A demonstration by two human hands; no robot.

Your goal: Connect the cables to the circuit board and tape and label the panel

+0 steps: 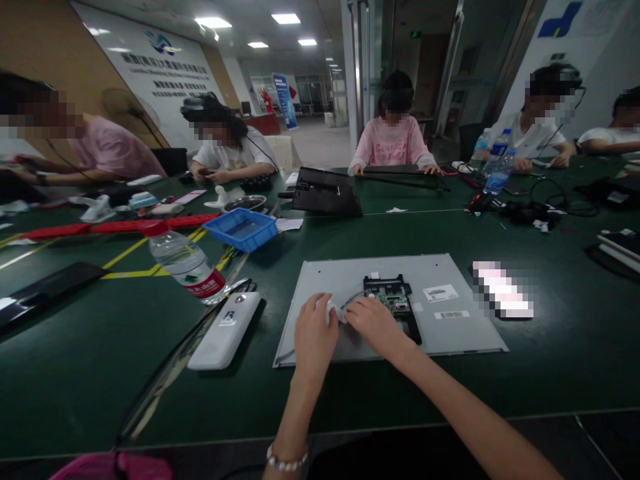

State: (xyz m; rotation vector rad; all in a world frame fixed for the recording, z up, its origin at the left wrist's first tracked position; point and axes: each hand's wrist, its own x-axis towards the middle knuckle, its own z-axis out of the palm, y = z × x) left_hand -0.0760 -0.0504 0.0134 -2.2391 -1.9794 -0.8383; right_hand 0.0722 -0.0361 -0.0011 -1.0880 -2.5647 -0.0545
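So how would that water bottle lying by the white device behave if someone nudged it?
The bottle lies on its side on the table, so it would probably roll rather than slide. It looks like thin clear plastic, so likely light and easy to dent. The white device sits just beside it and might stop a roll that way.

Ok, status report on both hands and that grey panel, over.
Left hand and right hand pinch a small white piece together. Both rest on the grey panel, beside the circuit board. White device and water bottle lie left, apart.
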